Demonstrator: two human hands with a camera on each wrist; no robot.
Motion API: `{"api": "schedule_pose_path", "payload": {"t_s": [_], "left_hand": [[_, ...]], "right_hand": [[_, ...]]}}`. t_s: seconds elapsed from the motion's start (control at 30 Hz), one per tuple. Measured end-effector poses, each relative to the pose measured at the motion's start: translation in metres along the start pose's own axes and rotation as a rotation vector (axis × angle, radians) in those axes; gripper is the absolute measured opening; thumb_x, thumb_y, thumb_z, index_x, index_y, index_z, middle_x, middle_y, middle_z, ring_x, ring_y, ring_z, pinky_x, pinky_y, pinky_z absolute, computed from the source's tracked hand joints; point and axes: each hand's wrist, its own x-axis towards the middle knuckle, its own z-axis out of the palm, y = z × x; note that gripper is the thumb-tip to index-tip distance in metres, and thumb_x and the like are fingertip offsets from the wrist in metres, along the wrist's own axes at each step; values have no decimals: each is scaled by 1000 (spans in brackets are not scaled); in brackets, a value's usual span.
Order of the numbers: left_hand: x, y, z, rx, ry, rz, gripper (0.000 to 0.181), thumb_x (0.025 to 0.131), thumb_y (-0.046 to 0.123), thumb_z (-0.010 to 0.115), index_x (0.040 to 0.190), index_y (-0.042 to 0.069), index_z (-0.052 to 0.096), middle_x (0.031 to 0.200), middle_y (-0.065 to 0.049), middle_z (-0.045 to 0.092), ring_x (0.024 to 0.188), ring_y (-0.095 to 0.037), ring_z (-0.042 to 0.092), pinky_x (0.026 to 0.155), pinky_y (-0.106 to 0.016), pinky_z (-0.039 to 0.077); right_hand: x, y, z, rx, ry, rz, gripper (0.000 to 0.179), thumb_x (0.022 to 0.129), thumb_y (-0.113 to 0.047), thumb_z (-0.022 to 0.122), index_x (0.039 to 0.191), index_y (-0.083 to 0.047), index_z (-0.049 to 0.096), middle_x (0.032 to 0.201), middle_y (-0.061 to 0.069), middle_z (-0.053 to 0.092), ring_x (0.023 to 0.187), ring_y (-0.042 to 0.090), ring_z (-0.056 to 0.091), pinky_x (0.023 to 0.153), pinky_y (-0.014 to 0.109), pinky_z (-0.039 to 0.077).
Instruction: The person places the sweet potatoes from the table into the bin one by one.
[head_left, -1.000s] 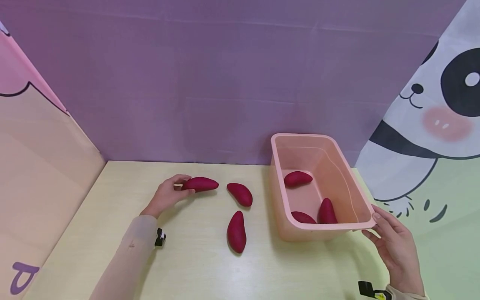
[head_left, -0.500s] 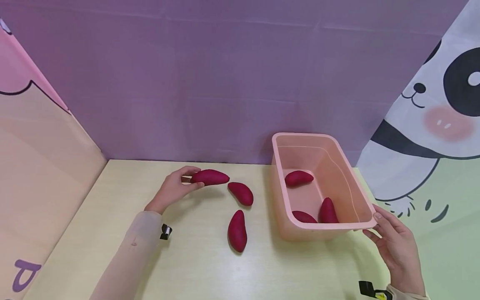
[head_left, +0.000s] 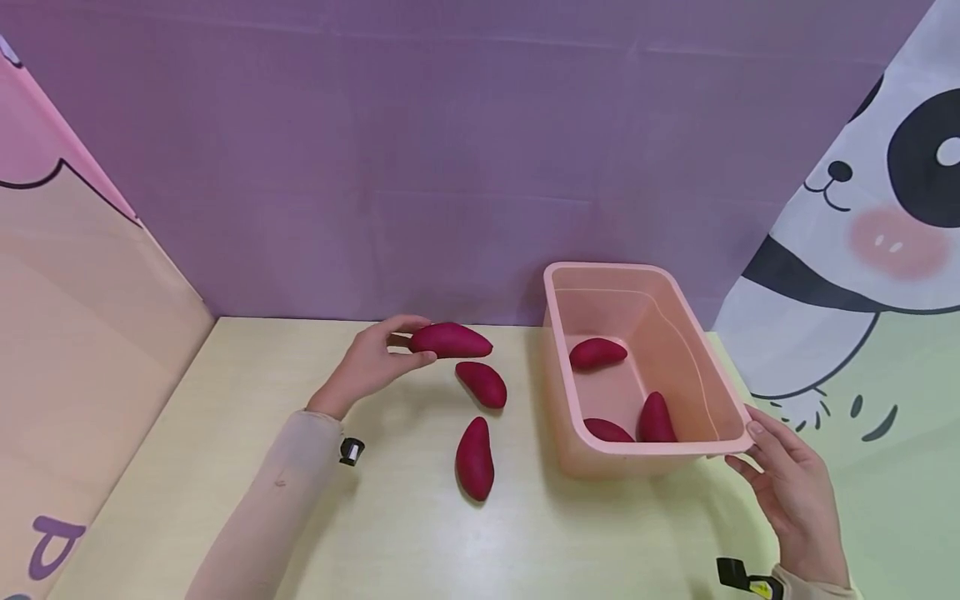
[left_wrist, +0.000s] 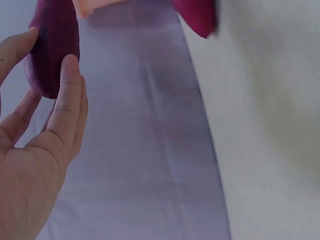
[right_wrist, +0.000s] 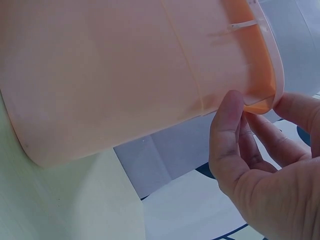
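In the head view my left hand pinches a dark red sweet potato between thumb and fingertips, raised above the table. The left wrist view shows that sweet potato held by one end. Just below it in the head view lies a second sweet potato, and nearer the front a third. On the right stands a pink plastic bin with several sweet potatoes inside. My right hand grips the bin's near right corner; in the right wrist view its fingers are at the rim.
A pale wooden table carries everything. Behind it hangs a purple cloth, close to the bin's far end. A panda-printed panel rises at the right, and a pink and cream panel at the left.
My left hand has lifted its sweet potato and carried it right and toward the back, above the second one. My right hand stays on the bin's corner, and the bin keeps its place.
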Motion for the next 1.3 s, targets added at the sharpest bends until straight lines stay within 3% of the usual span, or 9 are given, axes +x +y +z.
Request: {"api": "schedule_pose_path", "payload": {"t_s": [0.27,0.57,0.87,1.07,1.3], "left_hand": [[13,34,18,-69,-39,99,49,85,21,83,129,16,64,119,0,65,108,-27,62,85,-35,56],[31,77,52,-79,-122,190,48,84,17,83,128,15,65,114,1,64,105,-23,63,84,-29,56],[55,115,83,-6,-177,278,49,84,21,84,129,14,65,115,1,65,102,-17,64,87,-26,54],[74,139,106,54,-262,320,48,85,20,82,129,11,65,117,-2,66,100,-15,65,85,-22,52],[92,169,142,86,-329,360,45,85,22,81,127,13,67,118,-1,68,104,-12,62,86,-18,48]], "right_hand": [[0,0,1,32,-4,8,31,102,-1,54,127,-9,70,113,0,71,87,18,72,71,33,60],[0,1,1,23,-15,-7,30,102,0,53,126,-7,70,115,-1,71,89,17,72,71,33,60],[0,2,0,40,-26,-13,30,102,0,52,126,-6,70,115,1,71,89,18,72,71,33,60],[0,3,-1,37,-31,-14,31,102,0,52,127,-6,70,115,1,70,89,18,72,71,33,59],[1,1,-1,10,8,9,31,102,-3,55,129,-9,69,116,-2,70,90,17,72,70,32,59]]}}
